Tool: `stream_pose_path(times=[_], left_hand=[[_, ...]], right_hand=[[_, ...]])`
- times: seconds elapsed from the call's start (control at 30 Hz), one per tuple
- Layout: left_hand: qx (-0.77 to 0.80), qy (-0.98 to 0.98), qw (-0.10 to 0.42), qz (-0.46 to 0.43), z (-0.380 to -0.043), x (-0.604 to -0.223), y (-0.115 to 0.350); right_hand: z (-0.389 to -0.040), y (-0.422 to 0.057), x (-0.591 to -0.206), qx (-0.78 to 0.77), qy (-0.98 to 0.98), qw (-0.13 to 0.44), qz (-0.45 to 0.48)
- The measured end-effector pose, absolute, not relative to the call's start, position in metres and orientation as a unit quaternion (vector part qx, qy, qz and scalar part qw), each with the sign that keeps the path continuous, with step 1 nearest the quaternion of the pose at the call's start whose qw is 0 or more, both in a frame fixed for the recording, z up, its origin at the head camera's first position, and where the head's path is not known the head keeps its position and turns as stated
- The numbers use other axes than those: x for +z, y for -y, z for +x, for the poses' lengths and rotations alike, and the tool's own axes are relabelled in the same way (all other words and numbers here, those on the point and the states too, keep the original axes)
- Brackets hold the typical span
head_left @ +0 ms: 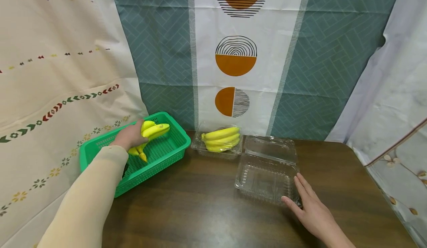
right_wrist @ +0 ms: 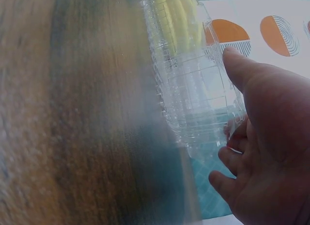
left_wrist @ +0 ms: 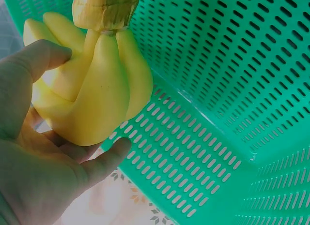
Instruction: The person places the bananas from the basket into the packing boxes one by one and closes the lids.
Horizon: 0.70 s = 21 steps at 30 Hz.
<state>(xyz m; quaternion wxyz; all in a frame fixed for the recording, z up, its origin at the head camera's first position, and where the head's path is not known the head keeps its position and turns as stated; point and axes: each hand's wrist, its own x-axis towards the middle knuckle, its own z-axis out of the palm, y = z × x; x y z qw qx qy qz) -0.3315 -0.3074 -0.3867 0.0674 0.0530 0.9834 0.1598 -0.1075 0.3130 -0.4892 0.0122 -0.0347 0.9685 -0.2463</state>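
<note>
My left hand (head_left: 131, 135) grips a bunch of yellow bananas (head_left: 156, 130) inside the green plastic basket (head_left: 158, 169) at the left. In the left wrist view, the thumb presses on one side of the bunch (left_wrist: 104, 84) and fingers curl beneath it, with its thick stem end at the top. My right hand (head_left: 315, 212) has its fingers extended at the right edge of a clear plastic clamshell box (head_left: 260, 179). That box lies with its lid folded back, and nothing is in it. Thumb and fingers are spread apart around its corner in the right wrist view.
Just left of the clamshell's lid stands another clear box (head_left: 199, 146) holding a bunch of bananas (head_left: 221, 139). Everything rests on a brown wooden table (head_left: 186, 214). Patterned cloths (head_left: 160, 48) hang behind and on both sides.
</note>
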Motion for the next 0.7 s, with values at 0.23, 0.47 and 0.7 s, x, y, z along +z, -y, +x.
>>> stream_pose_path(times=[0.23,0.47,0.7], left_hand=[[0.173,-0.982,0.046,0.058,-0.329,-0.379,0.305],[0.191,-0.98,0.027,0.051,-0.325,-0.37,0.303],[0.192,-0.979,-0.007,0.06,-0.325,-0.365,0.304]], right_hand=[[-0.108,-0.313,-0.489,-0.248,-0.968,0.019,-0.034],[-0.108,-0.314,-0.489,-0.25,-0.967,0.027,-0.031],[-0.108,-0.314,-0.489,-0.25,-0.967,0.023,-0.036]])
